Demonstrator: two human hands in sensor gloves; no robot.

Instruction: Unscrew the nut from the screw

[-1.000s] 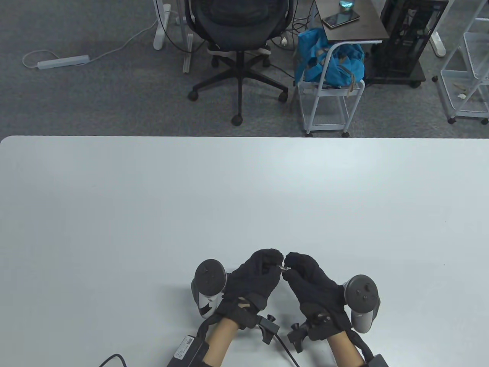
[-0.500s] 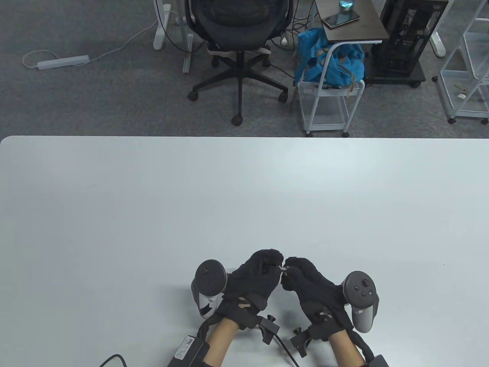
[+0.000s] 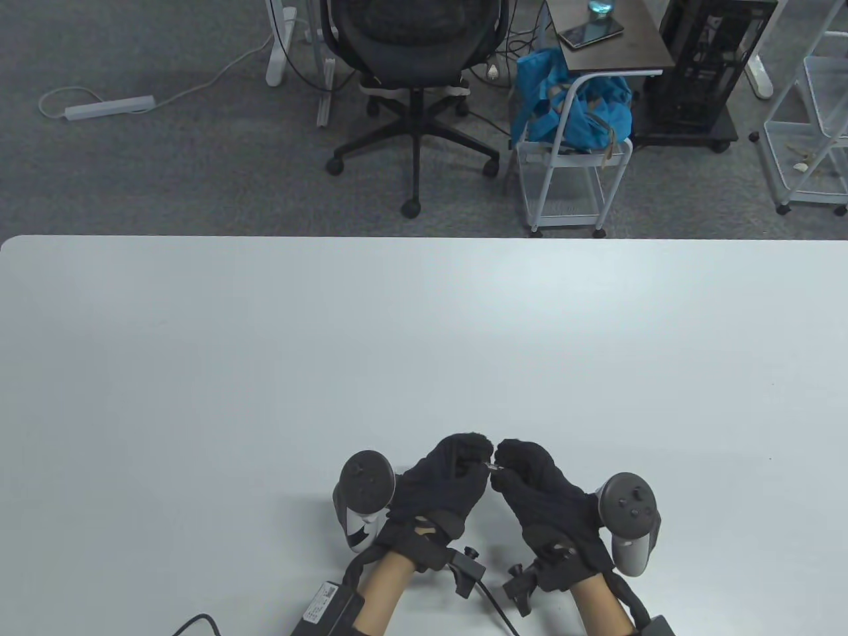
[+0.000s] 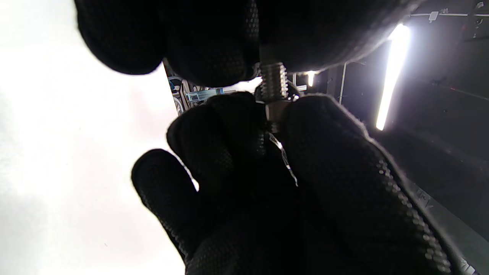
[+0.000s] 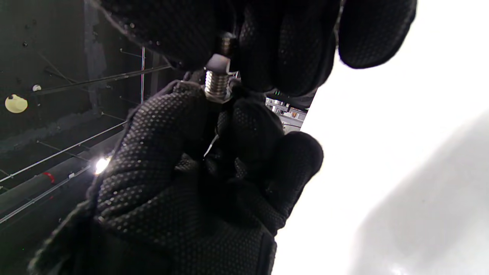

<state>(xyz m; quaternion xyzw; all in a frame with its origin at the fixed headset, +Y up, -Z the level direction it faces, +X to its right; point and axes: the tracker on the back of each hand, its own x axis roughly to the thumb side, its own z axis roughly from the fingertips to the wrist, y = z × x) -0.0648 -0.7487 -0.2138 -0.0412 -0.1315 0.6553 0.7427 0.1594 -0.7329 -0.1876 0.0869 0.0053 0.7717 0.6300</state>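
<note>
My left hand (image 3: 476,458) and right hand (image 3: 509,462) meet fingertip to fingertip just above the table's near edge, with a small metal screw (image 3: 493,466) between them. In the left wrist view the left fingers (image 4: 229,46) grip one end of the threaded screw (image 4: 273,79), and the right hand's thumb and finger pinch the nut (image 4: 276,110) on it. In the right wrist view the right fingers (image 5: 267,46) pinch the nut (image 5: 217,63), the screw's thread (image 5: 216,84) runs down into the left hand, and its tip pokes past the nut. The screw's head is hidden.
The white table (image 3: 424,344) stretches away in front of the hands. Beyond its far edge stand an office chair (image 3: 414,53), a small cart with a blue bag (image 3: 573,112) and white shelving (image 3: 811,132). A tracker sits on each hand.
The right hand rolled a little at the wrist around the nut, dipping and then coming back up. The left hand has stayed almost still, holding the screw.
</note>
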